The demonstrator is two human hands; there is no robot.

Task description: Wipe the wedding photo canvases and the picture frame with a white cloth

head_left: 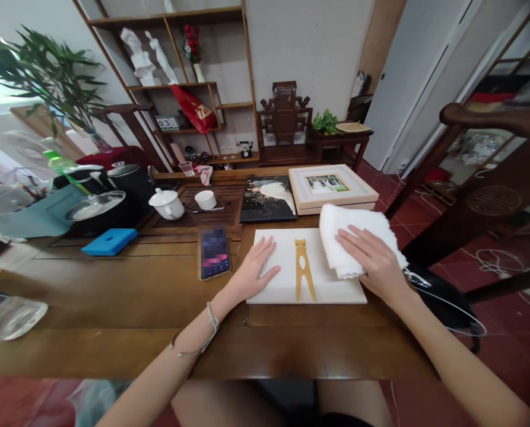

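Observation:
A flat white board [282, 284] lies near the front edge of the wooden table. On its middle sits a tan, A-shaped stand piece [302, 270] with two legs pointing toward me. My left hand [253, 270] rests flat on the board's left side, fingers spread, holding nothing. Over the board's right side, my right hand [378, 258] presses on a folded white towel [342, 225], its fingers stretched across the cloth and the thumb at its near edge. The towel covers the board's upper right corner.
Behind the board lie a dark picture panel [267, 204] and a pale framed photo [358, 190]. Left of it are a phone [215, 252], a blue block [110, 242], a lidded white cup [167, 203] and a small white bowl [205, 200]. A wooden chair [491, 196] stands at right.

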